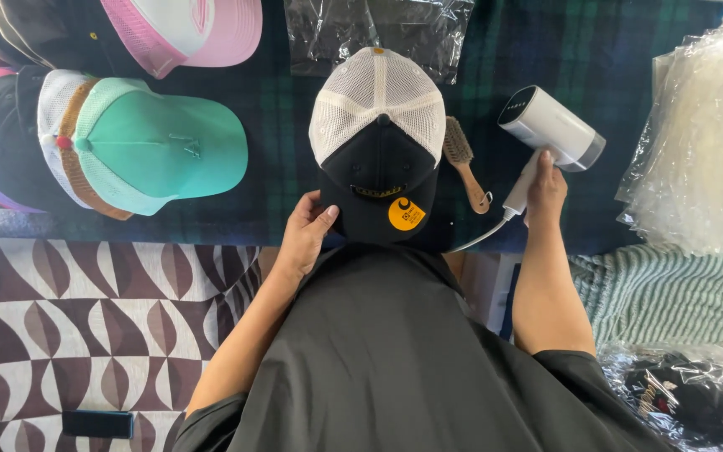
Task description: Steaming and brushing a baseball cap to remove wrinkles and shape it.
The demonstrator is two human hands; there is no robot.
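While our left hand (307, 230) grips the left edge of the brim of a black cap (378, 172) with a white mesh back, thumb on top and fingers curled under, our right hand (544, 188) is clenched round the white handle of a handheld steamer (550, 130). We see the cap lying flat on the dark plaid cloth (579, 50), at the middle of the near edge, brim toward us, with a round yellow sticker (406, 213) on the brim. We hold the steamer well to the right of the cap, its head tilted up and left, its cord trailing down toward us. Between cap and steamer lies a small wooden brush (464, 163), just beside the cap's right side. A clear plastic bag (378, 29) lies beyond the cap's mesh crown. To our left we see a stack of caps topped by a mint green cap (165, 146), and a pink and white cap (186, 29) farther up. At the right edge sits a heap of clear plastic bags (705, 134) above a green ribbed fabric (671, 293).
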